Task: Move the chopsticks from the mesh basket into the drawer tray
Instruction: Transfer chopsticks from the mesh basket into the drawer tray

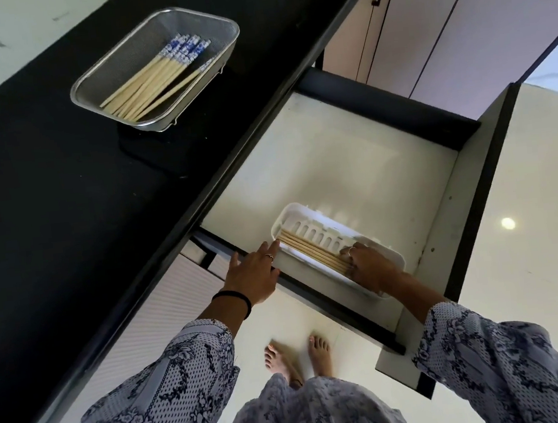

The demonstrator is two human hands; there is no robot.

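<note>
Right hand (371,265), nearest the camera, has its grip curled round the near ends of a bundle of chopsticks (312,250) lying in the white drawer tray (305,210), while the left hand (253,276), fingers spread, touches the tray's far end; more chopsticks (154,83) remain in the mesh basket (216,21) on the black tabletop (44,187), well beyond both grips. Risks, as judged: releasing unevenly could splay the sticks across the tray's slotted divider, or nudge the tray. No brand or writing is legible.

A bundle of pale, blue-patterned chopsticks (157,83) lies slantwise in the mesh basket (92,83) on the black worktop; several more chopsticks (312,250) lie in the white drawer tray (291,211).
</note>
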